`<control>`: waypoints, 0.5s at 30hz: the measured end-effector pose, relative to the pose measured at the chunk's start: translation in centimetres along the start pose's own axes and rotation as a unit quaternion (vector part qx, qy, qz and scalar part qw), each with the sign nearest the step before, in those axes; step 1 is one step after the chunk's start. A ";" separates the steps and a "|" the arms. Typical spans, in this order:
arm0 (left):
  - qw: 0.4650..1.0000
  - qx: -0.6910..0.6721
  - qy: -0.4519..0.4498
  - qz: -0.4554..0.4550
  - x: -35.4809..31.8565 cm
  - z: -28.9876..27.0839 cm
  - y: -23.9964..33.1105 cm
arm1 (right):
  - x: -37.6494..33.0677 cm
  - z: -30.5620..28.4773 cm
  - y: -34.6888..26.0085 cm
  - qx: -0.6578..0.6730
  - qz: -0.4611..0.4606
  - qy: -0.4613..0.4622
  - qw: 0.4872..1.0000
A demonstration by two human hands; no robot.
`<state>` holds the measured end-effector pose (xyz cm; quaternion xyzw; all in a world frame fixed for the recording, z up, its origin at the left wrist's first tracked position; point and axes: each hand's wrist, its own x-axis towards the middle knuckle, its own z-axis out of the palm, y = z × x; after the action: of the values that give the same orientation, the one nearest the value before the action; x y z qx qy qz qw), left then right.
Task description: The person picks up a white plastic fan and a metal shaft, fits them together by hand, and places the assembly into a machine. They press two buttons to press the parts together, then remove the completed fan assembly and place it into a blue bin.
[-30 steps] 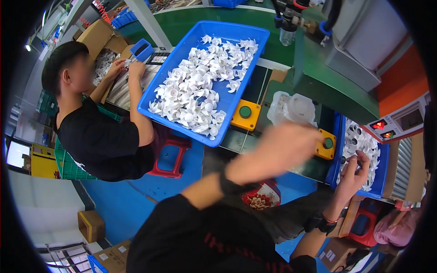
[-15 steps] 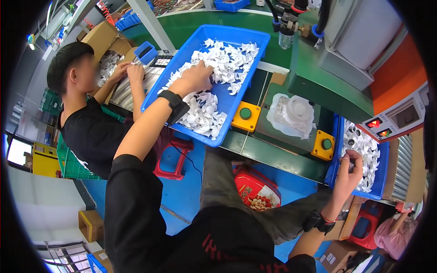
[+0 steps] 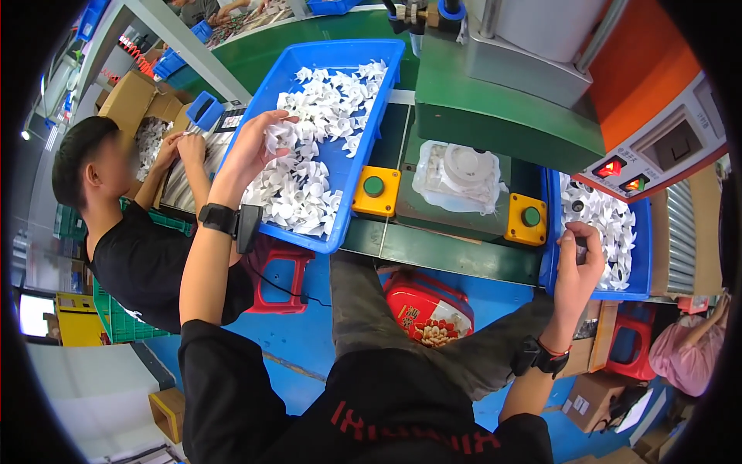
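On the left, a blue tray [image 3: 369, 147] holds many small white bladed pieces, like little fan wheels [image 3: 297, 197]. My left hand [image 3: 251, 151] is over its left part, fingers curled round a white bladed piece [image 3: 280, 137]. At the near left edge of the right blue tray [image 3: 550, 267], my right hand [image 3: 578, 267] pinches a small dark part [image 3: 581, 246], mostly hidden by the fingers. White bladed pieces [image 3: 614, 240] fill that tray, and a dark round part [image 3: 577, 206] lies among them. Between the trays, a round white fixture [image 3: 466, 165] sits on clear plastic under the press.
The green press head [image 3: 502, 116] overhangs the fixture, with an orange control box [image 3: 657, 116] at right. Yellow boxes with green buttons [image 3: 374, 185] [image 3: 530, 216] flank the fixture. A co-worker [image 3: 131, 232] sits at left. A red container [image 3: 429, 309] stands below.
My left hand has come up and left from the pile, now with a white bladed piece showing in its fingers. My right hand stays by the right tray. The whole view has shifted.
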<state>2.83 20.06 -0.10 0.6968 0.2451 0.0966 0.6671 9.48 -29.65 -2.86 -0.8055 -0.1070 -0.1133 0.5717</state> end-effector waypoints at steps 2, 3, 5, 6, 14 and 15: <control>0.994 -0.092 0.027 -0.054 -0.9 0.5 0.7 | 0.0 0.0 0.0 0.000 -0.001 -0.003 1.000; 0.994 -0.092 0.025 -0.057 -1.1 0.7 0.7 | -0.1 0.0 -0.1 -0.002 0.001 -0.003 1.000; 0.991 -0.102 0.045 -0.073 -1.3 1.1 0.9 | -0.1 0.0 -0.2 0.000 0.004 -0.004 1.000; 0.989 -0.107 0.054 -0.081 -1.3 1.2 0.9 | -0.1 0.0 -0.3 0.002 0.004 -0.004 1.000; 1.000 0.003 -0.004 -0.030 -0.6 0.4 -0.1 | 0.0 0.2 -0.4 -0.019 0.001 0.004 1.000; 1.000 0.003 -0.003 -0.030 -0.8 0.7 0.1 | 0.0 0.2 -0.4 -0.018 0.000 0.003 1.000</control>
<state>2.52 19.07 0.08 0.6912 0.2644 0.0740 0.6685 9.37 -29.38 -2.60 -0.8155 -0.1030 -0.1174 0.5573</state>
